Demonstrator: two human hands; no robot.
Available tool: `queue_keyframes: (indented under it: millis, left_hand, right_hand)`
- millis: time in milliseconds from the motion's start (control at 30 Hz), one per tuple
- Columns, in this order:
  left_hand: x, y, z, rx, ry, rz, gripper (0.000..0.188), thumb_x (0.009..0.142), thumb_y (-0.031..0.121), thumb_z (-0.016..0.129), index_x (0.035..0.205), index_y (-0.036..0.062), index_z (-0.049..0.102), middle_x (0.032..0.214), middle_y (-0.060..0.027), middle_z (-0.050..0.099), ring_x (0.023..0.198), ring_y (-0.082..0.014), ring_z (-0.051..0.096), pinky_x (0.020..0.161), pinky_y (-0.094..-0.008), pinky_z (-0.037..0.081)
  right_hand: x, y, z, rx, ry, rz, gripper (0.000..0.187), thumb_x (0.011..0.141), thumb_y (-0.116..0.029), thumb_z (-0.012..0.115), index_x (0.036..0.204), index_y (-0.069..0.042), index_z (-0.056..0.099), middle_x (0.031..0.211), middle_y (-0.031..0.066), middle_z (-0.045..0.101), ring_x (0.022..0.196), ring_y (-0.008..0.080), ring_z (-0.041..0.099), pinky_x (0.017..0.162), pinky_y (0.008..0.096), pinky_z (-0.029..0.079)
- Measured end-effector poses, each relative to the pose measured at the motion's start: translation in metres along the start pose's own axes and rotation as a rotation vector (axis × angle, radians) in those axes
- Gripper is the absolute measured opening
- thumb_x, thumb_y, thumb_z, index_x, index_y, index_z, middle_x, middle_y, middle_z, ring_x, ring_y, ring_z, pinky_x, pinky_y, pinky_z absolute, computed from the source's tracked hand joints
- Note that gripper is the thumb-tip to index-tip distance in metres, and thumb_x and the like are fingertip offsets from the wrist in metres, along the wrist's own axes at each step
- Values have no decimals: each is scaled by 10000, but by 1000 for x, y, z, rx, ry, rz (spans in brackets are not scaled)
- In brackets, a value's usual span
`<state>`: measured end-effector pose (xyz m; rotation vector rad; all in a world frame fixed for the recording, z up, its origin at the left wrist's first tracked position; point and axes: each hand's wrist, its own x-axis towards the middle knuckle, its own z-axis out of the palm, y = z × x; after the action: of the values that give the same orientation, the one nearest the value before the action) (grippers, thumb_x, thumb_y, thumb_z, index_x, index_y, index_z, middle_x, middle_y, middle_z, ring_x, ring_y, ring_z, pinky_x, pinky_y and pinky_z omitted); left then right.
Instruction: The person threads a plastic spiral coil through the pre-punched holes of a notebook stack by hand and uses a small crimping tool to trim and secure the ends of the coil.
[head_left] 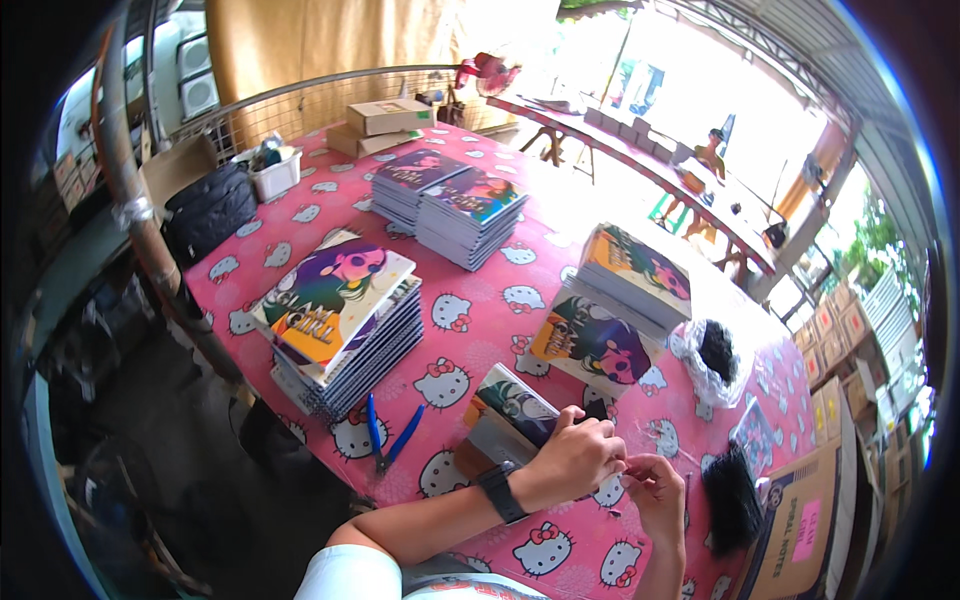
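My left hand (578,455), with a black watch on its wrist, reaches over a notebook (505,402) with a colourful illustrated cover near the table's front edge. Its fingers are closed and meet those of my right hand (655,492), which is pinched just to the right. Whatever sits between the fingertips is too small to make out. Part of the notebook is covered by my left hand. To the left lie blue-handled cutting pliers (382,445), their handles spread. A bundle of black spiral coils (730,495) rests to the right of my right hand.
Spiral-bound notebooks (345,320) are piled at the left. More stacks stand at the back (470,225) and right (635,280). A plastic bag (735,375) with black contents and a cardboard box (800,525) flank the right side. A white bin (275,178) and a black bag (210,210) sit far left.
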<state>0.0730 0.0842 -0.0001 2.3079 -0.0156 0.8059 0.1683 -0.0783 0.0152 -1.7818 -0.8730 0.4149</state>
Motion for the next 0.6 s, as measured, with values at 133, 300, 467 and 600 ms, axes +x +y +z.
queue_keyframes:
  millis: [133,300,467,600]
  left_hand:
    - [0,0,0,10,2,-50,125,831,231,629,837,112,666,800,-36,578,842,-200,571,903,-408,289]
    - [-3,0,-5,-24,54,-38,104,819,210,644,829,110,668,796,-31,588,823,-194,575,887,-394,298]
    - [-5,1,0,-76,92,45,99,792,190,653,852,115,631,803,-38,590,856,-205,587,872,-407,320]
    - [-17,2,-10,-28,144,106,121,774,182,688,882,169,634,802,23,596,821,-148,600,918,-401,308]
  right_hand:
    - [2,0,3,-58,-27,31,149,855,-4,612,996,40,631,801,42,654,686,61,568,604,203,471]
    - [5,6,4,-26,-39,40,157,847,-3,615,999,30,635,796,41,657,686,67,576,616,208,475]
    - [-3,7,-2,-107,22,-57,204,761,25,690,956,-9,644,820,41,646,705,91,586,625,233,487]
    - [1,-9,5,-318,55,-446,252,688,28,734,910,-56,651,835,64,627,738,169,609,625,274,500]
